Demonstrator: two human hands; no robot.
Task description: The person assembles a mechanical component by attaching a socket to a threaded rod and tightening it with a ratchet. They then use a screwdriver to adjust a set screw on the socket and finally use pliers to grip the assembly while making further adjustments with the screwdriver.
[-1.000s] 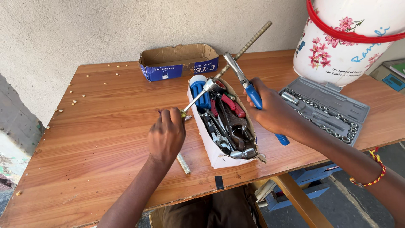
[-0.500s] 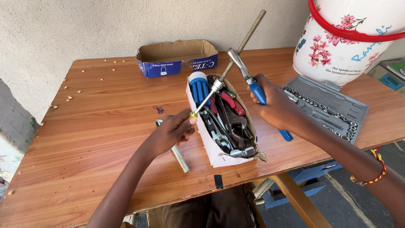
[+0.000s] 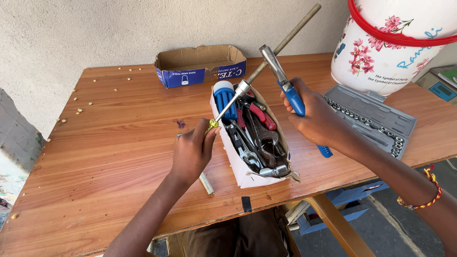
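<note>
- While the left hand (image 3: 192, 151) closes its fingers (image 3: 208, 138) round a screwdriver (image 3: 228, 107), the yellow handle end sits at the fingertips and the shaft slants up over the tool box (image 3: 238, 164).
- Right hand (image 3: 318, 119) grips a blue-handled tool (image 3: 290, 93), held upright above the box.
- Socket case (image 3: 376, 119) lies just beside it on the table (image 3: 95, 157).

Left hand (image 3: 192, 153): grips screwdriver (image 3: 227, 108). Right hand (image 3: 318, 121): grips blue-handled pliers (image 3: 290, 91). Between hands: white tool box (image 3: 233, 152). Beyond right hand: grey socket set (image 3: 376, 119). All on table (image 3: 104, 157).
</note>
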